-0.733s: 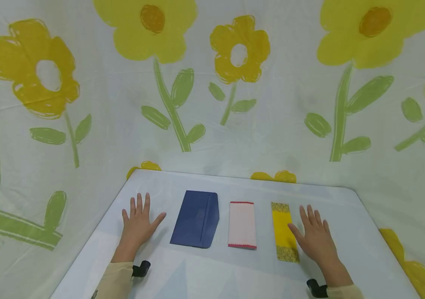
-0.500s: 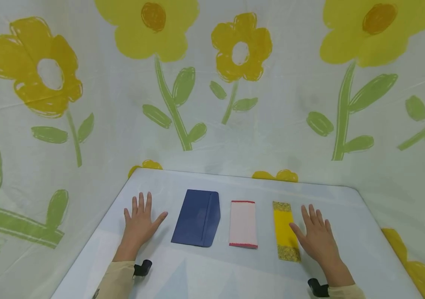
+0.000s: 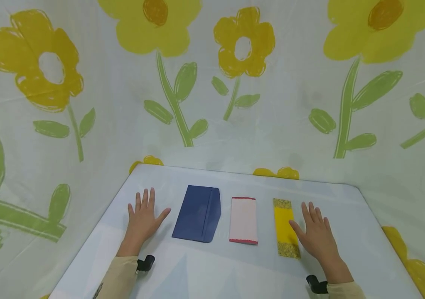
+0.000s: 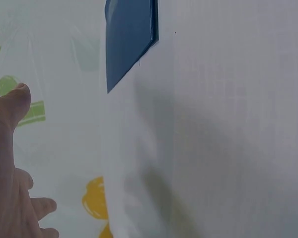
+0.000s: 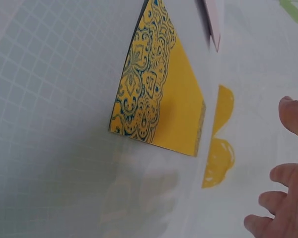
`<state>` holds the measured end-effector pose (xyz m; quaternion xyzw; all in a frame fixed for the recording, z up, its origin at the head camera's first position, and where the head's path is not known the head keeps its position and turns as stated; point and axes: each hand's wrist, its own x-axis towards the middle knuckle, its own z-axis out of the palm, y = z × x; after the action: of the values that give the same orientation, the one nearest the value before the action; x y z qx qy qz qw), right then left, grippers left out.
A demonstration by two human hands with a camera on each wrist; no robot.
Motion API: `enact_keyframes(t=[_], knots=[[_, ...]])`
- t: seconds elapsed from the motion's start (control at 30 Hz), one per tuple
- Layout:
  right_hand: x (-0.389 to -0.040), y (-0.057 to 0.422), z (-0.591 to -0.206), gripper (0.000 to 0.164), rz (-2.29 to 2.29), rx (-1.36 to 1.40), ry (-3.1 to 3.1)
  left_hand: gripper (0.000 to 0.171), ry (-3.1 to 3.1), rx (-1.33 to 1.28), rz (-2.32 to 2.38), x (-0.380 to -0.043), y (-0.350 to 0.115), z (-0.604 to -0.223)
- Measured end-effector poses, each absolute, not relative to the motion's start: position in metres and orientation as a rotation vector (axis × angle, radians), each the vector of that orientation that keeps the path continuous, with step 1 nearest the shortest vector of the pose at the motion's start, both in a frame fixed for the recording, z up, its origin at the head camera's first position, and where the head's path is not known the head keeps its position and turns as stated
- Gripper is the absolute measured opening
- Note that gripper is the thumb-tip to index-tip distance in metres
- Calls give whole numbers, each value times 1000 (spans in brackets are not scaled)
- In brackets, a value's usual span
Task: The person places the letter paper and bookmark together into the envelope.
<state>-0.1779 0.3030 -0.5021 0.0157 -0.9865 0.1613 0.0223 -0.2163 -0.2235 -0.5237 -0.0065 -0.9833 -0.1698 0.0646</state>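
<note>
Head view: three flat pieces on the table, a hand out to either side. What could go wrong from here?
The right hand's thumb overlaps the yellow piece in the head view, so a low sideways move might nudge it askew.

The blue envelope lies flat on the table; its edge could be hard for the left hand to get under, and it might slide or crease.

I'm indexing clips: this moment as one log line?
left hand: spread, empty; right hand: spread, empty; on white table: flat navy envelope, pink red-edged rectangle, yellow pattern-ended rectangle
</note>
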Motion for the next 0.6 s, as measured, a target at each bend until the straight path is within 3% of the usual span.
enact_keyframes(t=[0.6], knots=[[-174, 283, -500, 83, 539, 0, -3019, 101, -2951, -62, -489, -217, -212, -531]])
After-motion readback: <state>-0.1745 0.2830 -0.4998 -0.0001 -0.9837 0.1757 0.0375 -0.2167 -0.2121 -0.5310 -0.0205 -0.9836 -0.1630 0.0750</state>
